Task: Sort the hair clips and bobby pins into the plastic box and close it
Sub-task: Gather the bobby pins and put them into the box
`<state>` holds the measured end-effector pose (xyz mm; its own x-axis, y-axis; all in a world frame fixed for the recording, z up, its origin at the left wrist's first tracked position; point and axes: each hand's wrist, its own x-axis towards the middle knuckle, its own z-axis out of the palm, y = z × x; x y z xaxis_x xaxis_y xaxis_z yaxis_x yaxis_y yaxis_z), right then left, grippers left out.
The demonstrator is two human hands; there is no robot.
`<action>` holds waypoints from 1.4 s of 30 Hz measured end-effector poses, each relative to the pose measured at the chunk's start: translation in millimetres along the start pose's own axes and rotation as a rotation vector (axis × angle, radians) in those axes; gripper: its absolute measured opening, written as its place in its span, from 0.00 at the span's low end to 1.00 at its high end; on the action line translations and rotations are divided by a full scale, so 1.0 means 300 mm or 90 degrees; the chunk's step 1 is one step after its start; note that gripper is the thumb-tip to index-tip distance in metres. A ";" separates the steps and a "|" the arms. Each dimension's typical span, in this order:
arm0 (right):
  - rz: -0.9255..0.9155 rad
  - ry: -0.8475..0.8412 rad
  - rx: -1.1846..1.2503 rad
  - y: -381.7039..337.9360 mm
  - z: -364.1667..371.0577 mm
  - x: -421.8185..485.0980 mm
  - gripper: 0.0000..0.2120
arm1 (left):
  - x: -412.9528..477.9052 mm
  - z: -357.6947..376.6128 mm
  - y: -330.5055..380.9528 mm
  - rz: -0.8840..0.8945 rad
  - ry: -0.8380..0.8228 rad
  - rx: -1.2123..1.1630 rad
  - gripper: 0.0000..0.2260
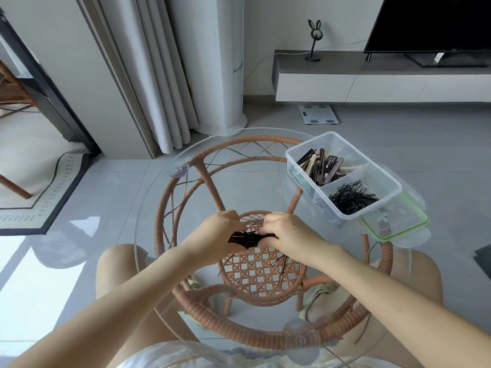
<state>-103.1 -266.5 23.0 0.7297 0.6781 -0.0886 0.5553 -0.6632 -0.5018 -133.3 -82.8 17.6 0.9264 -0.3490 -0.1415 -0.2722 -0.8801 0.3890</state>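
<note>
Gripping one bundle of bobby pins between them, your left hand and right hand meet at the centre of the glass table. The open plastic box stands far right. Loose pins lie just near of your hands.

The bobby pins are black. The hair clips are brown, black and cream. The plastic box is see-through, and its lid has a bright green edge. The table is clear glass over orange-brown wicker with a criss-cross pattern.
</note>
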 end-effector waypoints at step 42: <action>0.087 -0.025 -0.255 0.377 -0.450 -0.134 0.10 | 0.129 -0.146 0.177 -0.032 0.229 -0.107 0.13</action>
<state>-15.7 -411.5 86.1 0.7957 0.5820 -0.1677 0.5716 -0.8131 -0.1101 -100.4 -129.0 72.8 0.9775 -0.1456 0.1526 -0.2057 -0.8179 0.5374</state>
